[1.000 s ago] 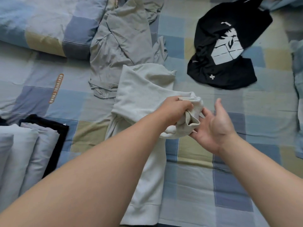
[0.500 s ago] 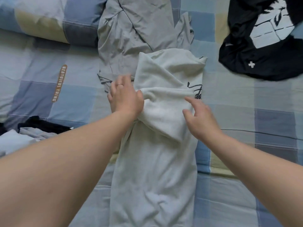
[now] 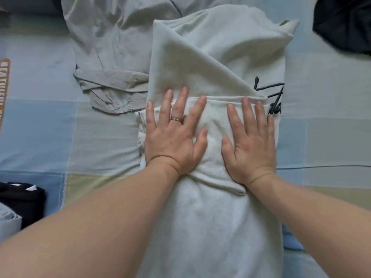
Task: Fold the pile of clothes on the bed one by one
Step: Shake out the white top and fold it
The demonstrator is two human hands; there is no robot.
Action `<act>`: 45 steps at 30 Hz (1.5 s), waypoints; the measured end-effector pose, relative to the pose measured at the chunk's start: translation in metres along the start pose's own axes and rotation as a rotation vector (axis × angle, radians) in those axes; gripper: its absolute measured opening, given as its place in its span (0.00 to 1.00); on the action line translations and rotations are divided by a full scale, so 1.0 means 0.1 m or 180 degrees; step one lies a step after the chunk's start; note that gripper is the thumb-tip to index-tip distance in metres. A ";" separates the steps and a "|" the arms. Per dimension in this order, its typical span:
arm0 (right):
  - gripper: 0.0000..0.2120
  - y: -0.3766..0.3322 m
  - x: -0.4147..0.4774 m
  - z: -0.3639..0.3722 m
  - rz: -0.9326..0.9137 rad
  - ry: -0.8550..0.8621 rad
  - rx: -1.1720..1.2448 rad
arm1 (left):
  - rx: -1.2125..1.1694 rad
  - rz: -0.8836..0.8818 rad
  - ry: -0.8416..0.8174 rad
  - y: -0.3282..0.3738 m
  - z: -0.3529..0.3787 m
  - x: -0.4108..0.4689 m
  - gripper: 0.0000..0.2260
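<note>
A pale off-white sweatshirt (image 3: 210, 227) lies lengthwise down the middle of the bed, its sleeves folded across the body and dark lettering showing at its right edge. My left hand (image 3: 172, 133) lies flat on the folded sleeve near its ribbed cuff, fingers spread, a ring on one finger. My right hand (image 3: 251, 141) presses flat beside it on the same sleeve, fingers straight.
A crumpled grey garment (image 3: 112, 47) lies beyond the sweatshirt at upper left, partly under it. A black garment (image 3: 345, 27) sits at the top right corner. Folded clothes, black and pale blue (image 3: 18, 205), stack at the left edge. The checked bedsheet (image 3: 325, 127) surrounds everything.
My left hand let go of the sleeve cuff. The sleeve now lies across the sweatshirt's body, and both hands have flattened onto it. The view has moved closer.
</note>
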State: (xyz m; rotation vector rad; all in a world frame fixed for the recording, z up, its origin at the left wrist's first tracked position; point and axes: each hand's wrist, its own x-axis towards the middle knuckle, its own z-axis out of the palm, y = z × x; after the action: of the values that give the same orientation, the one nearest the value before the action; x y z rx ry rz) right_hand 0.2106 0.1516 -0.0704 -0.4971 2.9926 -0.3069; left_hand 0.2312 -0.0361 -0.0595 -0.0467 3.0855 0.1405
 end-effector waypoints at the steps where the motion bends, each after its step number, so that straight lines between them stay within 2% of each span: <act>1: 0.34 0.01 0.01 0.00 -0.0027 0.0015 0.0025 | 0.0002 0.0032 -0.0017 0.00 -0.02 0.02 0.30; 9: 0.34 -0.05 0.01 -0.11 0.0199 -0.0387 -0.0012 | 0.0094 -0.0113 -0.0228 0.04 -0.15 0.00 0.30; 13: 0.30 -0.16 -0.23 -0.32 0.0518 -0.0717 0.0156 | -0.0003 -0.0186 -0.0420 0.13 -0.31 -0.16 0.28; 16: 0.30 -0.24 -0.81 -0.43 0.0634 -0.0898 0.0338 | -0.0325 -0.0115 -0.0469 0.16 -0.31 -0.77 0.29; 19: 0.31 -0.29 -1.59 -0.44 0.0836 -0.1217 0.0327 | -0.0630 -0.0052 -0.0869 0.21 -0.27 -1.73 0.32; 23: 0.30 -0.42 -2.59 -0.39 0.1002 -0.1596 0.0205 | -0.0471 0.0127 -0.1332 0.11 -0.24 -2.85 0.31; 27: 0.32 -0.51 -3.32 -0.29 0.0971 -0.1713 0.0173 | -0.0345 0.0230 -0.1385 0.03 -0.21 -3.37 0.31; 30: 0.32 -0.51 -3.59 -0.22 0.1013 -0.1505 0.0293 | -0.0381 0.0156 -0.1393 0.09 -0.20 -3.44 0.30; 33: 0.32 -0.55 -3.69 -0.20 0.1190 -0.1228 0.0543 | -0.0515 -0.0260 -0.1243 0.18 -0.20 -3.58 0.30; 37: 0.37 -0.65 -3.80 -0.25 0.1628 -0.0749 0.0832 | -0.0626 -0.1388 -0.0903 0.35 -0.19 -3.93 0.38; 39: 0.42 -0.67 -3.80 -0.31 0.1985 -0.0573 0.1365 | -0.0984 -0.1972 -0.0776 0.43 -0.25 -4.03 0.42; 41: 0.42 -0.65 -3.77 -0.36 0.2476 -0.0570 0.1922 | -0.1607 -0.2438 -0.0603 0.46 -0.30 -4.07 0.43; 42: 0.38 -0.64 -3.75 -0.35 0.2695 -0.0651 0.2095 | -0.1917 -0.2624 -0.0544 0.47 -0.32 -4.07 0.41; 45: 0.30 -0.63 -3.73 -0.31 0.3242 -0.0831 0.2715 | -0.2480 -0.3027 -0.0654 0.42 -0.35 -4.06 0.27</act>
State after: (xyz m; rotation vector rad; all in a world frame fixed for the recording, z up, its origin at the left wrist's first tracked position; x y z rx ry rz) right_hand 0.5782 0.2215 -0.0052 0.9212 2.1485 -1.1444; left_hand 0.6334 0.0137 0.0010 -1.3408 2.2780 1.1344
